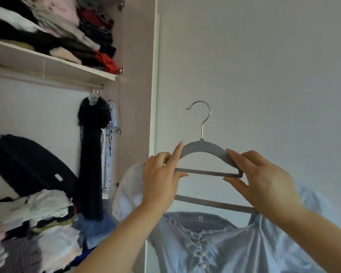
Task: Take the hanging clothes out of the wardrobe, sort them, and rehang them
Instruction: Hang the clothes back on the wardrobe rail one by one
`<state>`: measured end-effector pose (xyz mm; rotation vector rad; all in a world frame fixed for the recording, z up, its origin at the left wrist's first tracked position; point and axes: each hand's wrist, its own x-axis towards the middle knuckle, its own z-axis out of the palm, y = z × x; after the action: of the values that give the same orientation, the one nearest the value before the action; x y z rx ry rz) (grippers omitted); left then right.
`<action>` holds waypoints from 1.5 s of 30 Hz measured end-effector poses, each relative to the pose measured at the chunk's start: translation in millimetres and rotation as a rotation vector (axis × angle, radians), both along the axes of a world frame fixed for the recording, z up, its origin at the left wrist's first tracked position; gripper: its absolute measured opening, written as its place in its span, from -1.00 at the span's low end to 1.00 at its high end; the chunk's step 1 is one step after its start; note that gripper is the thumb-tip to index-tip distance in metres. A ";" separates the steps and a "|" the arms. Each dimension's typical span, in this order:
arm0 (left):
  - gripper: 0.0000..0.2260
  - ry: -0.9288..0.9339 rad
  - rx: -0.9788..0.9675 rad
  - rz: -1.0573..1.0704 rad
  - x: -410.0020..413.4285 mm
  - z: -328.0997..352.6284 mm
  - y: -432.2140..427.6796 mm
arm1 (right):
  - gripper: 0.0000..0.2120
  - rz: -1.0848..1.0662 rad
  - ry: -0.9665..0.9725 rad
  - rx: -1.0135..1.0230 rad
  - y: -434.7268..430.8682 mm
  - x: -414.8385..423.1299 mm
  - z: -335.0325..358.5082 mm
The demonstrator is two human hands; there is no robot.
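I hold a grey velvet hanger with a metal hook upright in front of the wall. My left hand grips its left end, and my right hand pinches its right corner. A second grey hanger bar shows just below, between my wrists. A light blue blouse with a ruffled neckline and buttons hangs beneath it, one sleeve bunched behind my left hand. To the left, a black garment and a pale printed one hang on the wardrobe rail.
The open wardrobe fills the left side. Its upper shelf carries stacks of folded clothes. A dark bag leans above a heap of loose clothes at the bottom. The wardrobe side panel stands beside a plain wall.
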<state>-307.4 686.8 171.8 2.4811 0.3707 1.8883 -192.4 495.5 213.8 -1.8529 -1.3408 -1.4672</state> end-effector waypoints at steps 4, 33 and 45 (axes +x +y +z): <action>-0.36 -0.008 0.028 0.097 -17.1 8.4 76.0 | -0.45 0.095 -0.020 -0.017 87.1 4.9 2.0; -0.42 -0.009 -0.029 0.710 -79.7 63.3 542.4 | -0.53 0.606 -0.106 -0.079 643.4 25.5 50.9; -0.44 -0.008 -0.120 0.627 -72.7 109.7 768.7 | -0.58 0.525 -0.099 -0.081 862.8 21.7 106.1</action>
<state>-380.1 1455.5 281.5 2.4550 1.3493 1.9578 -170.7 1358.3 320.0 -1.3342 -1.7853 -1.2466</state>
